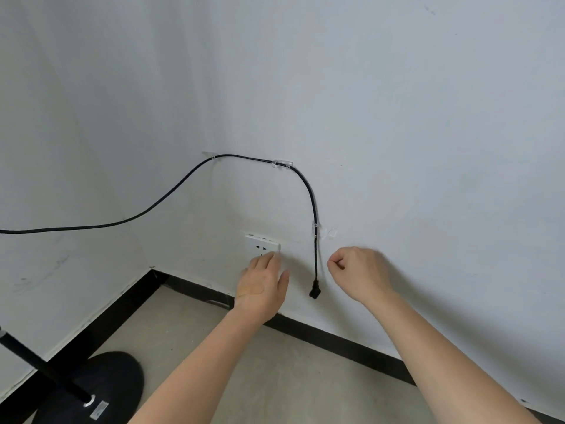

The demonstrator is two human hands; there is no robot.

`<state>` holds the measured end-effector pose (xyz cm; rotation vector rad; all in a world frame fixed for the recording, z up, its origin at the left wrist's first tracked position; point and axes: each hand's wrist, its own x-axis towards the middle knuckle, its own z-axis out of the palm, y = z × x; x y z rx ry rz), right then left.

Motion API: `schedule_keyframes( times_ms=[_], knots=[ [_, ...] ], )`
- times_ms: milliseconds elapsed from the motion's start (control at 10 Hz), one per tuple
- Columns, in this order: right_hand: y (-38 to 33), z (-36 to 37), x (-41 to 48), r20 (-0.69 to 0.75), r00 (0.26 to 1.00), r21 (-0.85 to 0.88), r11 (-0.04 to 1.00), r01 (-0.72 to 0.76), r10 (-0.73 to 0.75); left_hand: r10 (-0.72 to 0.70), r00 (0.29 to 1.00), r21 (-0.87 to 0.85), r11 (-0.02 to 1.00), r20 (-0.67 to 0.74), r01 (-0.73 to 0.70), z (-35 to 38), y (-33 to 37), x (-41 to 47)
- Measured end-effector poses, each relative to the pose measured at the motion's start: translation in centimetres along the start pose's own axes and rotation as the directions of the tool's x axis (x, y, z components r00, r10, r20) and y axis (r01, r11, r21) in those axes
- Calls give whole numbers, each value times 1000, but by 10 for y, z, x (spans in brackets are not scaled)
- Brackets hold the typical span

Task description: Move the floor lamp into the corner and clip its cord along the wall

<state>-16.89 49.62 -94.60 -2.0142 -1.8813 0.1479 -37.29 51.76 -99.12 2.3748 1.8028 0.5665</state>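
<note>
The floor lamp's round black base (91,390) and slanted black pole (36,359) stand at the lower left near the room corner. Its black cord (171,191) runs up from the left edge and passes through clear clips (282,163) on the white wall. It then bends down through a third clip (315,228) and ends in a hanging black plug (314,291). My left hand (263,286) is flat with fingers spread, its fingertips on the white wall socket (261,244). My right hand (357,273) is loosely curled, right of the plug, holding nothing.
A black skirting board (336,341) runs along the foot of both walls over a beige floor (244,377). A small clear scrap or spare clip (330,233) sticks to the wall beside the third clip.
</note>
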Motion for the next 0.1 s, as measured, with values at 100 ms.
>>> schedule_keyframes(
  times_ms=[100],
  knots=[
    [-8, -12, -1, 8, 1000, 8, 1000, 13, -13, -65, 995, 34, 997, 73, 63, -1, -18, -12]
  ],
)
